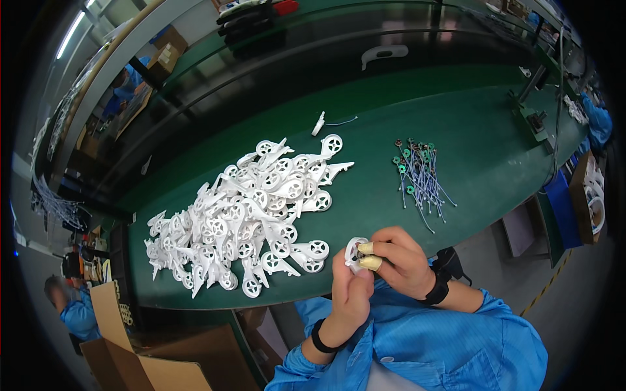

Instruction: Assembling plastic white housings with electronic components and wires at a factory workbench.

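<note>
Near the table's front edge, my left hand (352, 297) is closed round a white plastic part (350, 253) with a ring-shaped end, held upright. My right hand (407, 262) meets it from the right, thumb and forefinger in yellow finger covers, pinched at the ring's opening. A small dark bit shows between those fingertips, too small to name. Left of my hands lies a big heap of white plastic parts (251, 202), each with a spoked round end and a tapering tail. Beyond my right hand lies a bunch of thin wires (424, 179) with small round green and dark ends.
On the green table (365, 189), a single white part with a blue wire (319, 124) lies toward the back. A green metal fixture (531, 124) stands at the right edge. An opened cardboard box (173, 371) is at the lower left. Other people in blue work nearby.
</note>
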Available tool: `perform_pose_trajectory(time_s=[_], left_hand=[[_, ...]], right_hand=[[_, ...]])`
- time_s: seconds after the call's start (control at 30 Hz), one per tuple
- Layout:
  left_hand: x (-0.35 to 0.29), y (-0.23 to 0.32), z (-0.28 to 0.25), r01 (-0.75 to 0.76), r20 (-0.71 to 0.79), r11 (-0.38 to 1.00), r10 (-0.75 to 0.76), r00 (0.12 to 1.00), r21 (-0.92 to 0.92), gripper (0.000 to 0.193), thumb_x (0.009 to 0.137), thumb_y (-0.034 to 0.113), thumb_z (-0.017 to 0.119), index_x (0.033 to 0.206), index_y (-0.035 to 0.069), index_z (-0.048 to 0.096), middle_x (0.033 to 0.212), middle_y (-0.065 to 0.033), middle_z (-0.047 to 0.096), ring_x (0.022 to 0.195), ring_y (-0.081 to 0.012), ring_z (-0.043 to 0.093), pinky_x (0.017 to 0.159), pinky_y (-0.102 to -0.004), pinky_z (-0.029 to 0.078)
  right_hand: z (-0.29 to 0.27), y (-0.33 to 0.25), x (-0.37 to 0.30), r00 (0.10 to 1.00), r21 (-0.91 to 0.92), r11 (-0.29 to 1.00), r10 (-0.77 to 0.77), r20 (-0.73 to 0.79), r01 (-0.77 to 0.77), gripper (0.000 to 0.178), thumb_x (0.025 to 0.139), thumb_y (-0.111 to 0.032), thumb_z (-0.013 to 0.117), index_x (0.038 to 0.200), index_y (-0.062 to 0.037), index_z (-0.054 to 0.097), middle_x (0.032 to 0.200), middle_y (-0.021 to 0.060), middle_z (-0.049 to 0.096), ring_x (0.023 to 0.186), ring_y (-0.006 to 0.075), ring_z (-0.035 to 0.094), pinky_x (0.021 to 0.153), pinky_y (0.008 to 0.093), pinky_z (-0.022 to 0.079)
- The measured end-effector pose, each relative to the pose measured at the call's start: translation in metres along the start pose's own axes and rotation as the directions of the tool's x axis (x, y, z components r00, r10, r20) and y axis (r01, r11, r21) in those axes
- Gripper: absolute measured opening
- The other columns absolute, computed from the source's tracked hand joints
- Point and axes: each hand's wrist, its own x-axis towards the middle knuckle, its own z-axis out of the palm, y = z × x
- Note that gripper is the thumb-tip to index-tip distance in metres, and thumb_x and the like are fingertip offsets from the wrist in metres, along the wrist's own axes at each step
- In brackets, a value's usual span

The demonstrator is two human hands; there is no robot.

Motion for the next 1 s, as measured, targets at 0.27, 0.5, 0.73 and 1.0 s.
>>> perform_pose_trajectory(time_s=[0.27, 0.5, 0.73, 1.0], left_hand=[[0.004, 0.006, 0.011, -0.020, -0.083, 1.000, 0.019, 0.996, -0.005, 0.035, 0.100, 0.022, 0.036, 0.130, 0.003, 0.037, 0.075, -0.0008, 0.049, 0.049, -0.0015, 0.036, 0.039, -0.0165, 0.027], [0.001, 0.005, 0.010, -0.037, -0.091, 0.999, 0.037, 0.995, -0.006, 0.035, 0.100, 0.013, 0.037, 0.130, -0.004, 0.036, 0.072, -0.0002, 0.047, 0.055, -0.0019, 0.038, 0.047, -0.0175, 0.031], [0.003, 0.009, 0.002, -0.191, 0.020, 0.813, 0.215, 0.976, 0.550, 0.036, 0.098, 0.013, 0.044, 0.128, -0.007, 0.036, 0.093, -0.0181, 0.062, 0.075, -0.0247, 0.064, 0.066, -0.0323, 0.051], [0.005, 0.015, 0.008, -0.259, 0.065, 0.727, 0.284, 0.956, 0.635, 0.039, 0.097, 0.011, 0.046, 0.129, -0.009, 0.033, 0.097, -0.0239, 0.062, 0.082, -0.0308, 0.067, 0.070, -0.0367, 0.053]], right_hand=[[0.004, -0.007, 0.000, 0.987, 0.060, 0.985, 0.161, -0.007, -0.160, 0.031, 0.074, 0.006, 0.063, 0.104, 0.0002, 0.064, 0.097, 0.0124, 0.057, 0.087, 0.0289, 0.056, 0.077, 0.0349, 0.047], [0.001, -0.006, 0.002, 1.000, -0.086, 0.996, -0.002, -0.022, 0.000, 0.028, 0.069, 0.008, 0.062, 0.095, -0.0012, 0.064, 0.091, 0.0107, 0.058, 0.083, 0.0289, 0.054, 0.073, 0.0360, 0.045], [-0.001, 0.002, 0.004, 1.000, -0.061, 0.998, -0.025, 0.018, 0.026, 0.024, 0.068, 0.010, 0.061, 0.089, -0.0023, 0.063, 0.091, 0.0095, 0.060, 0.082, 0.0292, 0.054, 0.074, 0.0364, 0.044], [0.007, 0.006, 0.000, 1.000, -0.016, 1.000, 0.011, 0.013, -0.011, 0.022, 0.070, 0.007, 0.061, 0.090, -0.0029, 0.063, 0.091, 0.0087, 0.060, 0.082, 0.0290, 0.052, 0.075, 0.0360, 0.043]])
